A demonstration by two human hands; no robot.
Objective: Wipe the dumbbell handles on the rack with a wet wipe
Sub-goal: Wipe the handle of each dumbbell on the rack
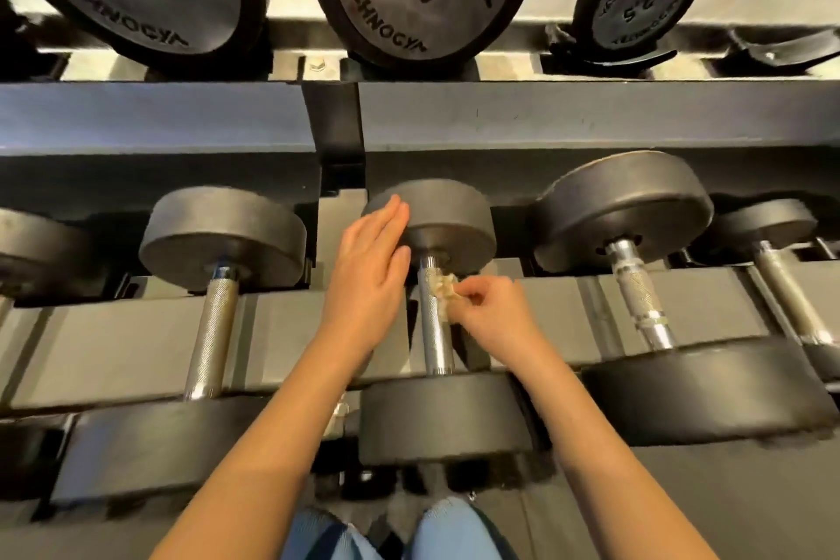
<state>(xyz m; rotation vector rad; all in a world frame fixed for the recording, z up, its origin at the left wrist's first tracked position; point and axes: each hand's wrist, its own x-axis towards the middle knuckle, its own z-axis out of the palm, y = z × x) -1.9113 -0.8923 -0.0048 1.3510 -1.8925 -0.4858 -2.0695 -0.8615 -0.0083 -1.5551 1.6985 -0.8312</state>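
Chrome handle (434, 323) touched by wet wipe (443, 289), pinched in right hand (493, 314); left hand (370, 268) flat (ten o'clock). Might drop: thin pinch.

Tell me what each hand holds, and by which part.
The right hand pinches a crumpled wet wipe by its edge, against the middle dumbbell's handle. The left hand holds nothing; its straight fingers rest on that dumbbell's far head.

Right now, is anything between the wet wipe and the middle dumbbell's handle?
Nothing visible. The right hand pinches the wet wipe against the handle; the open left hand lies beside it, at the far weight head.
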